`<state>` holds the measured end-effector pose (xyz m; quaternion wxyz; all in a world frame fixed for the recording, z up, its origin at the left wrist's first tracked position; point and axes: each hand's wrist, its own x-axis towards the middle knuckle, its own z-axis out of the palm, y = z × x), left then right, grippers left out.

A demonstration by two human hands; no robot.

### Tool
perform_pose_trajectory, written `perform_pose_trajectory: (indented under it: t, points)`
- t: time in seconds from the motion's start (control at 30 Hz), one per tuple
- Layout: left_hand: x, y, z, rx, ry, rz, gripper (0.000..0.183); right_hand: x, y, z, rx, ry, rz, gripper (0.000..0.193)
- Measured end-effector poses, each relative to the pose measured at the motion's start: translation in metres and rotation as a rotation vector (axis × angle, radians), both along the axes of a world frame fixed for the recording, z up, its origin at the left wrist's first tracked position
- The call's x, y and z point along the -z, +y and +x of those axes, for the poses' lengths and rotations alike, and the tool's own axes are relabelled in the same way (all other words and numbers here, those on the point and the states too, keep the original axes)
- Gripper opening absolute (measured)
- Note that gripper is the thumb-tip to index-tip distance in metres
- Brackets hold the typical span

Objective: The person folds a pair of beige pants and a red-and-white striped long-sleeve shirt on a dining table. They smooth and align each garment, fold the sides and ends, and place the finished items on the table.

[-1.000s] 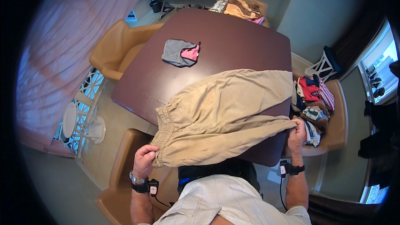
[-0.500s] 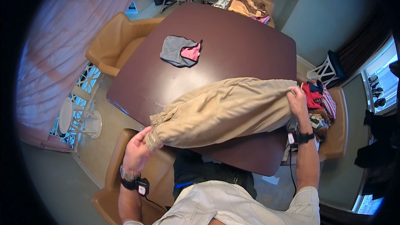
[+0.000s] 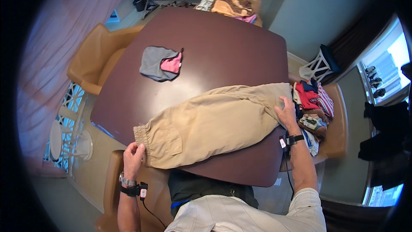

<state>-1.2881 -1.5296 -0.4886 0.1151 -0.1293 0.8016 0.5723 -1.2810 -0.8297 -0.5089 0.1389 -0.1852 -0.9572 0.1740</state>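
Note:
Beige trousers (image 3: 219, 120) lie stretched across the near part of the dark brown table (image 3: 223, 38), folded lengthwise with the legs together. Their elastic waistband is on the left, beside a patch pocket. My left hand (image 3: 134, 157) pinches the waistband's lower corner, just past the table edge. On the right, my right hand (image 3: 286, 112) rests on the leg ends with its fingers apart. Farther back on the table is a grey cloth item (image 3: 156, 62) with black edging and a pink inside.
Mixed clothes (image 3: 315, 103) are heaped on a tan chair (image 3: 339, 124) at the right. Another clothes pile (image 3: 231, 6) fills a chair at the far side. Tan armchairs stand at the left (image 3: 92, 60) and close by my left arm. A white stool (image 3: 77, 144) is at the left.
The trousers have come down flatter on the table, and the pocket now shows. My left hand has shifted left and down with the waistband; my right hand has loosened its grip on the leg ends.

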Motion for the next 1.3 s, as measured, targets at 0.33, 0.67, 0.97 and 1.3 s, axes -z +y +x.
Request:
perform_pose_trajectory:
  t: [0.33,0.67,0.97,1.3]
  points:
    - [0.015,0.032,0.021,-0.029,0.242,-0.111,0.034,0.034,0.013,0.076,-0.088,-0.011,-0.194,0.063]
    - [0.034,-0.074,-0.085,0.116,0.176,0.032,0.01,0.002,-0.052,0.15,-0.131,0.037,0.106,0.037]
    - [0.022,-0.078,-0.175,-0.023,0.966,-0.993,0.027,-0.037,-0.119,0.151,-0.269,0.055,-0.029,0.028]
    - [-0.001,0.132,-0.086,0.536,0.862,-0.467,0.046,-0.076,-0.052,0.063,0.004,-0.07,-0.596,0.04]
